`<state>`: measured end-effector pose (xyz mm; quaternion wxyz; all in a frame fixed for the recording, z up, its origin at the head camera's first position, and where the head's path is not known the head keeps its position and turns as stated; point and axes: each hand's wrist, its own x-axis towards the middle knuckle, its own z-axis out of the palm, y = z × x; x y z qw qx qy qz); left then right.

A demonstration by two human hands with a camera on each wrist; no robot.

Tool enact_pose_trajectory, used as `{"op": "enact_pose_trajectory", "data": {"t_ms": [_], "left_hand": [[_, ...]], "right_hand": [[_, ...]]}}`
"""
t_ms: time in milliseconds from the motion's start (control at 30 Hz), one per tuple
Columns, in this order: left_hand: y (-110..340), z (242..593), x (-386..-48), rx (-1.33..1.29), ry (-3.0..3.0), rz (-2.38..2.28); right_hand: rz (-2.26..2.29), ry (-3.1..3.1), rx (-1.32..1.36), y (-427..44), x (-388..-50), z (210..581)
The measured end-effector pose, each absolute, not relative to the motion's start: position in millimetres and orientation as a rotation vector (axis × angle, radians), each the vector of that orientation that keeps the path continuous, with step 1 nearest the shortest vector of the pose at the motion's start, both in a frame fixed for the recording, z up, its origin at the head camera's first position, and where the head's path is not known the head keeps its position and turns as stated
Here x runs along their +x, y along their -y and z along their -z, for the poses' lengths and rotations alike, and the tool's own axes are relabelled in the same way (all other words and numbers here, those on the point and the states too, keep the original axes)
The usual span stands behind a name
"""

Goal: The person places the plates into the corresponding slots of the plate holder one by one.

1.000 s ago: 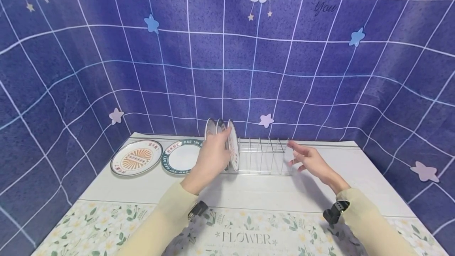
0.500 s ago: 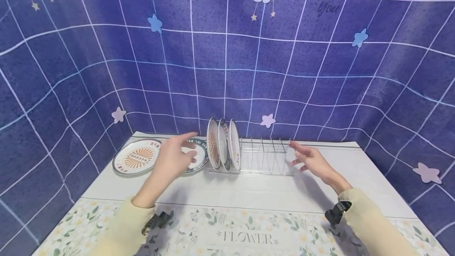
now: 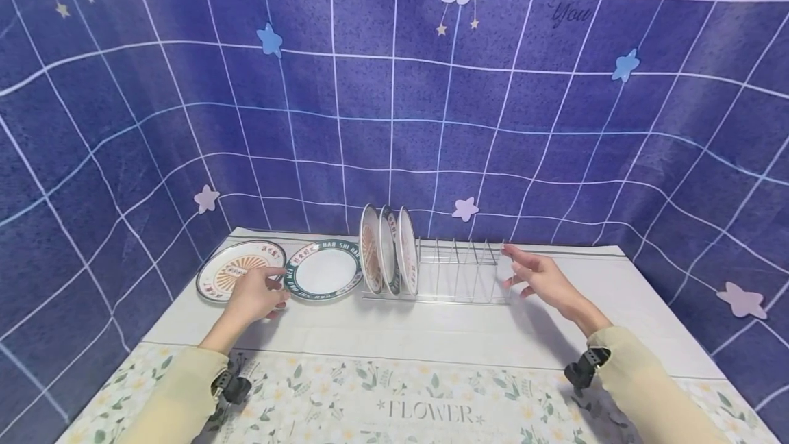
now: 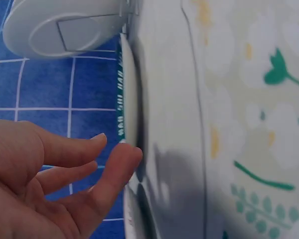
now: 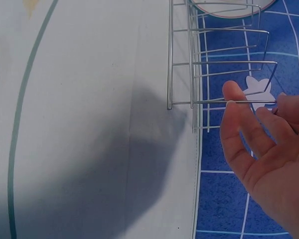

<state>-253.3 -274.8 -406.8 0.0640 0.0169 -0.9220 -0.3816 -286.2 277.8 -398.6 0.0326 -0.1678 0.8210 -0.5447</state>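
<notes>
My left hand (image 3: 254, 293) hovers at the near right edge of the orange sunburst plate (image 3: 228, 286), beside the green-rimmed plate (image 3: 294, 286); both plates lie flat. In the left wrist view its thumb and fingers (image 4: 122, 162) are apart with nothing between them, and a fingertip is close to the rim of the green-rimmed plate (image 4: 132, 94). With thumb and fingers, my right hand (image 3: 545, 283) holds the right end of the wire dish rack (image 3: 456, 262). In the right wrist view the rack's end wire (image 5: 209, 102) runs between thumb and fingers.
Three plates (image 3: 407, 252) stand upright side by side in the rack's left part. Behind the white table surface (image 3: 431, 331) rises a blue gridded cloth (image 3: 394, 142). A floral cloth (image 3: 345, 396) covers the table's near side.
My left hand has let go of the rightmost upright plate in the rack and moved left and down to the flat plates. The right hand stays at the rack's end.
</notes>
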Motion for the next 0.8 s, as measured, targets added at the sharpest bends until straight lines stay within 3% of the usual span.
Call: {"op": "enact_pose_trajectory", "data": {"t_ms": [800], "left_hand": [[263.3,422.6,-281.7,0.214,2.714,1.296]], "right_hand": [[1.705,-2.508,-0.514,-277.6,-287.1,399.5]]}}
